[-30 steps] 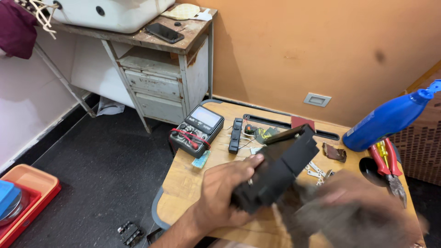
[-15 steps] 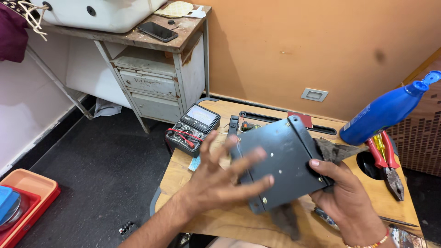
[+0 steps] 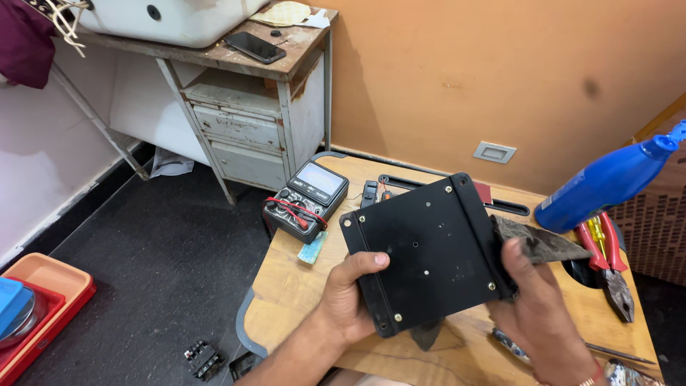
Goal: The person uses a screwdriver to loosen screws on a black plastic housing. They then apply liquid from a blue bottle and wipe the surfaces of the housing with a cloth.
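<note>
Wooden worktable [image 3: 286,286] w/ tools on top

On it: analog multimeter [image 3: 307,200] w/ red lead at far-left corner, small green eraser-like block [image 3: 311,248] just beside it, black switch strip [image 3: 379,191] near far edge, red-handled pliers [image 3: 607,257] at right, blue spray bottle [image 3: 607,182] by them, screwdriver [image 3: 572,347] near front edge.

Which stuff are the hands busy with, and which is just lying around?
In use: black metal plate, held by left hand and right hand; dark rag.

Lying about: multimeter, blue spray bottle, pliers, phone.
</note>
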